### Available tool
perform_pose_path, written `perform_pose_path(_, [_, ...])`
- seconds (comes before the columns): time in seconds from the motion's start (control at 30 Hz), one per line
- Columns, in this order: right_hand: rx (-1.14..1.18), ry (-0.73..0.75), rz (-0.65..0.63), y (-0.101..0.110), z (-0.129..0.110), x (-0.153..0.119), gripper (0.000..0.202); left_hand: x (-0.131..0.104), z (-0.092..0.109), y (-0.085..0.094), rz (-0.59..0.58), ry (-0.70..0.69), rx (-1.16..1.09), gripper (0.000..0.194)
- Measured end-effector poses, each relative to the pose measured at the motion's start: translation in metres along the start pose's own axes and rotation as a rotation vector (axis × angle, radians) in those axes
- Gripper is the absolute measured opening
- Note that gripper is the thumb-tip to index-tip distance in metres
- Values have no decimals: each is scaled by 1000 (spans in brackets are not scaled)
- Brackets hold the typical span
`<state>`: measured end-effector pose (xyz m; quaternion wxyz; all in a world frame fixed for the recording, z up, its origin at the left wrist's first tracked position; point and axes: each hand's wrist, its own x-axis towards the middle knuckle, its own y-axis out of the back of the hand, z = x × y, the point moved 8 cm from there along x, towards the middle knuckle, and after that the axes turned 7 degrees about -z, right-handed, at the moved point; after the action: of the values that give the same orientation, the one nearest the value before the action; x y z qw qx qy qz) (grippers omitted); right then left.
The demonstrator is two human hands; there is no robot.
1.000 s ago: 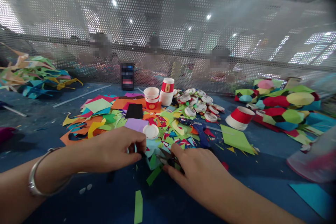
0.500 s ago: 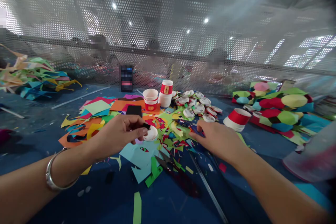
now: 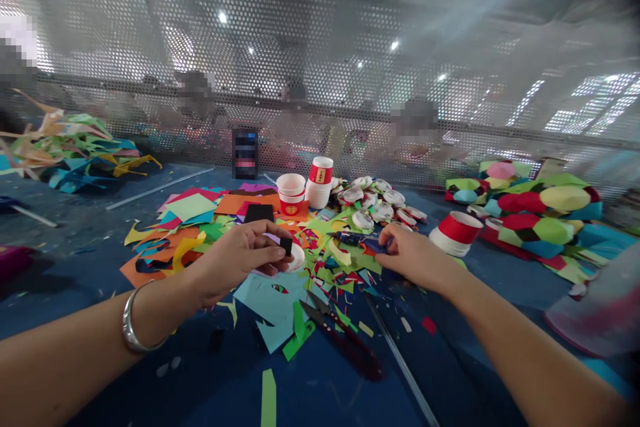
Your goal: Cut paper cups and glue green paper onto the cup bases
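In the head view, we pinch a small black rectangular piece of paper (image 3: pixel 287 246) between the thumb and fingers of our left hand (image 3: pixel 245 253), whose wrist wears a silver metal bangle (image 3: pixel 130 323). Just beyond those fingertips, partly hidden by them, lies a white round shallow dish (image 3: pixel 298 257). We curl our right hand (image 3: pixel 415 257) at a dark blue plastic tool (image 3: pixel 367 243) with a narrow barrel; we cannot tell how firmly we grip it. Between our hands and nearer to us, a light blue paper sheet (image 3: pixel 265 301) lies beside dark-bladed scissors with dark red handles (image 3: pixel 356 349). Below our right hand, a thin clear stick (image 3: pixel 400 355) slants across the dark blue table (image 3: pixel 210 387). Beyond our left hand are a black paper rectangle (image 3: pixel 259 213) and two nested red-and-white paper cups (image 3: pixel 291 198). Beyond our right hand, we see a heap of white round red-edged pieces (image 3: pixel 383 199); just to its right stand stacked red-and-white paper cups (image 3: pixel 456 233), tilted.
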<state>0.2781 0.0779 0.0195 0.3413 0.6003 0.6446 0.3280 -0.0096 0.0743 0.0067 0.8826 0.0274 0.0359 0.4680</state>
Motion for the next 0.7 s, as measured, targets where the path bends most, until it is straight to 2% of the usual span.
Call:
perform_pose_path(0.17, [343,-26,55,7,-1,-1,28,0,0,4,41,-5,-65,22])
perform_pose_path(0.37, [1032,-24,155,18,-8,-6,32,3,-2,8,73,-24,-97,22])
perform_pose_path(0.57, [1238,8,133,15,-16,-9,20,2,2,11,116,-71,-34,22])
perform_pose_path(0.7, [1320,40,-16,0,-32,-14,15,1,9,11,123,-148,42,21])
